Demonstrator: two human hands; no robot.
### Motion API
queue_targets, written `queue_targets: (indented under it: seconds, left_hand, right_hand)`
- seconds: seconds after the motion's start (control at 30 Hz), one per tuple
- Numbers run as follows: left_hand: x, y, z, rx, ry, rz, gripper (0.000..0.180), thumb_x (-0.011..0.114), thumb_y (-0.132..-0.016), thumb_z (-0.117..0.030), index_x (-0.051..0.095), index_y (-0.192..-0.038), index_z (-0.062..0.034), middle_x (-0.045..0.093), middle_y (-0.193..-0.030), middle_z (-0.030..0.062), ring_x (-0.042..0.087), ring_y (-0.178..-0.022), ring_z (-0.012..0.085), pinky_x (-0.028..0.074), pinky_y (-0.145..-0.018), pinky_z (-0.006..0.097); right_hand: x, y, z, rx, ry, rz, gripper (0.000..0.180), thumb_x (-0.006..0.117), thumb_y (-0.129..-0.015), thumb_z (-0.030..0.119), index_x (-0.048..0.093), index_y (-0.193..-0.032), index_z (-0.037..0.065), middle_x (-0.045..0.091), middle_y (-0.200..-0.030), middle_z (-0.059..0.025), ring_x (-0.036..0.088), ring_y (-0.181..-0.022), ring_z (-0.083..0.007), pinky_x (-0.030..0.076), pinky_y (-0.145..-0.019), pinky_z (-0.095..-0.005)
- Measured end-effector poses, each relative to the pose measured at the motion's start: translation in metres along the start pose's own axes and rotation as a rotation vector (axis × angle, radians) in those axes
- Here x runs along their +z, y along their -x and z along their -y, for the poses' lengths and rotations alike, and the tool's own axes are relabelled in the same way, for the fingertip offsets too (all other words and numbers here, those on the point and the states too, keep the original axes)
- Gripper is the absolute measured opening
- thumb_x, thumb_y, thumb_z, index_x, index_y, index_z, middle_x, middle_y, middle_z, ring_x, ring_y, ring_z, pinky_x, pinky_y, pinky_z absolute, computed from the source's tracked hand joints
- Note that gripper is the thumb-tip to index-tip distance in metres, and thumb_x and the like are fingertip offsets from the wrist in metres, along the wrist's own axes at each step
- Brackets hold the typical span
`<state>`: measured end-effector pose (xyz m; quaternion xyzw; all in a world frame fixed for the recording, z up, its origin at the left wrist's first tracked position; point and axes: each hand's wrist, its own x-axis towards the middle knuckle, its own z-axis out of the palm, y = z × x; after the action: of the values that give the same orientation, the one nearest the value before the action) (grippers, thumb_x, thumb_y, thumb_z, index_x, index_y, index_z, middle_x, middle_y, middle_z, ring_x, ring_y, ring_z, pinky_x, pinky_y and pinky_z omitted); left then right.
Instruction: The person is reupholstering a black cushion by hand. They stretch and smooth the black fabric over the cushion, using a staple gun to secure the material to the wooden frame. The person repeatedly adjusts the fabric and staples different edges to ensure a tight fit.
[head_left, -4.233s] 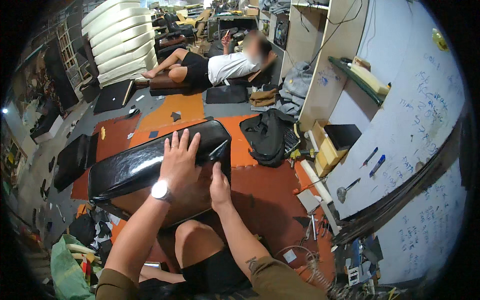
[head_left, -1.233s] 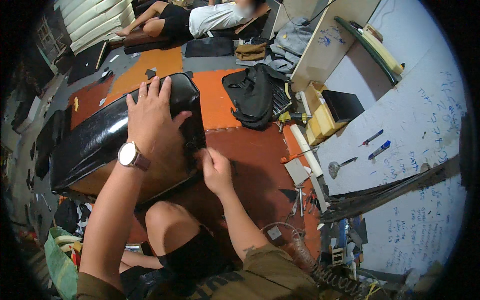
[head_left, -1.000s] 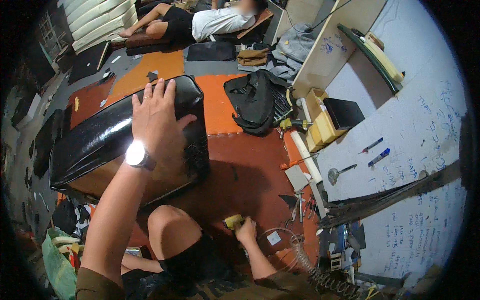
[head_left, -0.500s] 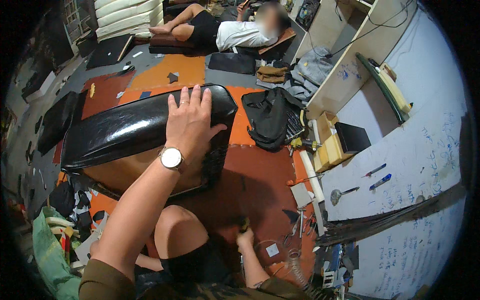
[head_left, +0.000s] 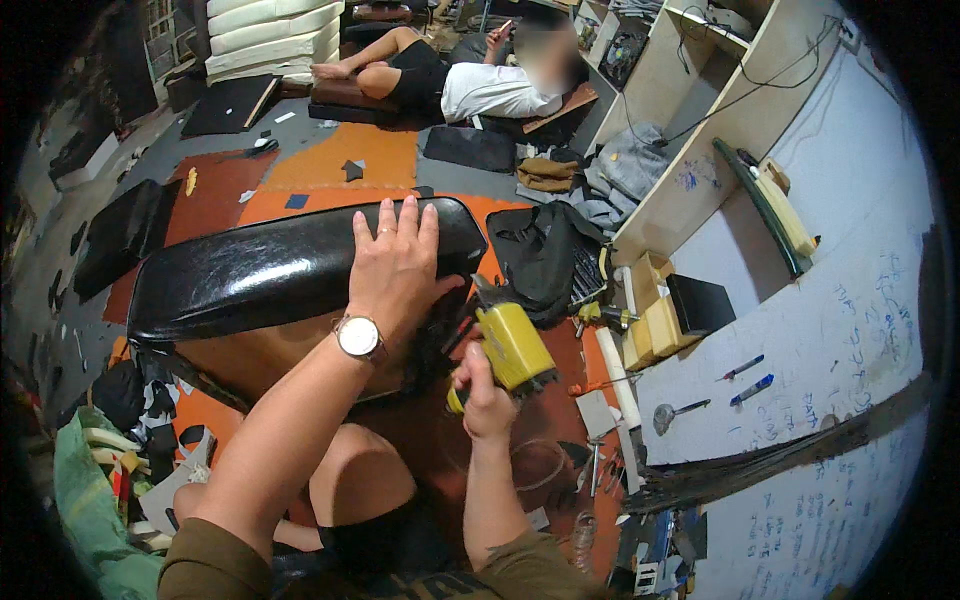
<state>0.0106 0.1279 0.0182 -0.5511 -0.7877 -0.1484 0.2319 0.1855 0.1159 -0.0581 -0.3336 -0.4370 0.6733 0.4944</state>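
Observation:
A long padded piece in glossy black leather-like cover (head_left: 250,268) lies tilted before me, its brown inner side facing me. My left hand (head_left: 392,258) is pressed flat on its right end, fingers stretched out and thumb spread along the edge. In my right hand (head_left: 487,395) is a yellow staple gun (head_left: 516,347), my fingers wrapped round its grip. The gun is held up beside the right end of the padded piece, its nose close to my left thumb. Whether the nose touches the cover I cannot tell.
A dark bag (head_left: 540,255) lies beyond the gun. Scissors, pens and a clear coiled hose (head_left: 583,540) are at the right, by a white written-on panel (head_left: 800,370). A green sack (head_left: 85,500) of scraps stands at the left. Another person (head_left: 500,90) lies at the back.
My right hand has risen from near the floor, bringing the yellow staple gun up to the padded piece's right end. My left hand stays flat on the cover.

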Motion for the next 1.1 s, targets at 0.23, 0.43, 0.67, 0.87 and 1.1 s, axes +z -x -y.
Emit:
queue_targets:
  seconds: [0.23, 0.43, 0.67, 0.87, 1.1]
  left_hand:
    - [0.002, -0.001, 0.003, -0.004, -0.054, 0.011, 0.093, 0.087, -0.082, -0.050, 0.054, -0.155, -0.0031, 0.055, -0.160, 0.0212, 0.053, -0.148, 0.0429, 0.039, -0.119, 0.068]
    - [0.010, 0.002, 0.003, 0.037, -0.077, -0.063, 0.059, 0.067, -0.097, -0.020, 0.058, -0.152, -0.0029, 0.057, -0.157, 0.0244, 0.055, -0.145, 0.0454, 0.039, -0.119, 0.068]
    - [-0.044, -0.018, 0.113, -0.038, 0.508, 0.329, 0.058, 0.055, -0.106, -0.061, 0.065, -0.150, -0.0242, 0.051, -0.164, 0.0141, 0.047, -0.149, 0.0460, 0.037, -0.120, 0.066]
    - [-0.047, 0.028, 0.104, 0.005, 0.020, 0.319, 0.069, 0.045, -0.109, -0.067, 0.046, -0.165, -0.0279, 0.043, -0.167, 0.0254, 0.039, -0.153, 0.0534, 0.030, -0.121, 0.075]
    - [-0.058, 0.035, 0.097, 0.106, -0.023, 0.347, 0.077, 0.065, -0.102, -0.059, 0.040, -0.168, -0.0280, 0.036, -0.173, 0.0224, 0.038, -0.155, 0.0537, 0.031, -0.121, 0.075]
  right_hand:
    - [0.010, -0.020, -0.019, 0.002, 0.154, 0.019, 0.020, 0.077, -0.101, 0.017, 0.067, -0.112, 0.004, 0.064, -0.082, 0.0016, 0.059, -0.065, -0.0077, 0.049, -0.058, -0.0272]
    - [0.000, -0.019, -0.034, -0.064, 0.304, 0.042, 0.041, 0.079, -0.099, 0.017, 0.064, -0.131, -0.003, 0.069, -0.113, -0.0080, 0.067, -0.097, -0.0162, 0.056, -0.086, -0.0353]
    - [0.013, -0.005, -0.009, 0.079, 0.252, 0.042, 0.029, 0.077, -0.099, 0.015, 0.066, -0.123, 0.001, 0.066, -0.087, -0.0006, 0.060, -0.065, -0.0100, 0.050, -0.058, -0.0300]
    - [0.020, -0.007, -0.010, 0.041, 0.208, -0.024, 0.014, 0.076, -0.099, 0.014, 0.068, -0.104, 0.004, 0.058, -0.070, 0.0023, 0.055, -0.055, -0.0078, 0.047, -0.050, -0.0262]
    - [0.030, 0.012, -0.015, -0.060, 0.071, -0.005, 0.017, 0.075, -0.101, 0.015, 0.070, -0.112, 0.001, 0.063, -0.080, 0.0003, 0.056, -0.060, -0.0060, 0.048, -0.053, -0.0250]
